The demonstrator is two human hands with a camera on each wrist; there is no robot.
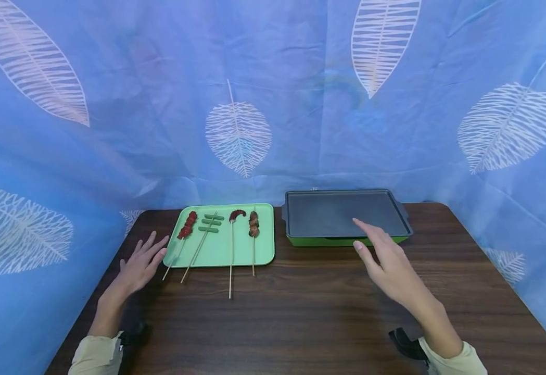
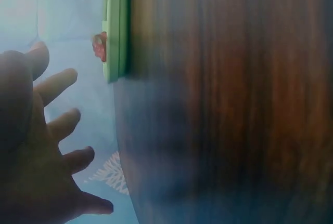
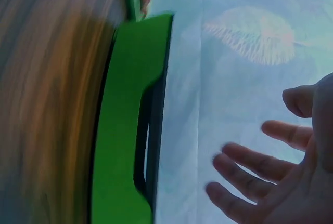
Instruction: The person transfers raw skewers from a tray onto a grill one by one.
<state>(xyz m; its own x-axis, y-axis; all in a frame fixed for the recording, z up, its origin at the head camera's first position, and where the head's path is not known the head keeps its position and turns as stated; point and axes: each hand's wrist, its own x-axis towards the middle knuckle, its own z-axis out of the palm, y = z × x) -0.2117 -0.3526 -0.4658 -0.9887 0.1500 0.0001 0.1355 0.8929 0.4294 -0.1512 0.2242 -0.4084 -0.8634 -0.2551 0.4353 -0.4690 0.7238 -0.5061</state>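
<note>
My left hand (image 1: 137, 265), fingers spread, hovers just left of a light green tray (image 1: 216, 252) and holds nothing. On that tray lie several skewers, their sticks reaching over the near rim: a red-chunk skewer (image 1: 188, 225), a green-piece skewer (image 1: 211, 222), a skewer with a dark red curled tentacle (image 1: 237, 214) and a brown meat skewer (image 1: 253, 224). To the right stands a griddle with a flat dark plate (image 1: 329, 213) and a green base (image 3: 122, 109). Nothing is in my right hand (image 1: 392, 268), which is extended over the griddle's near edge in the head view.
The dark wood table (image 1: 291, 312) carries the tray and griddle side by side near its far edge. Behind and around it hangs a blue cloth (image 1: 296, 130) with white leaf prints. Each wrist wears a black strap (image 1: 406, 344) by a pale sleeve.
</note>
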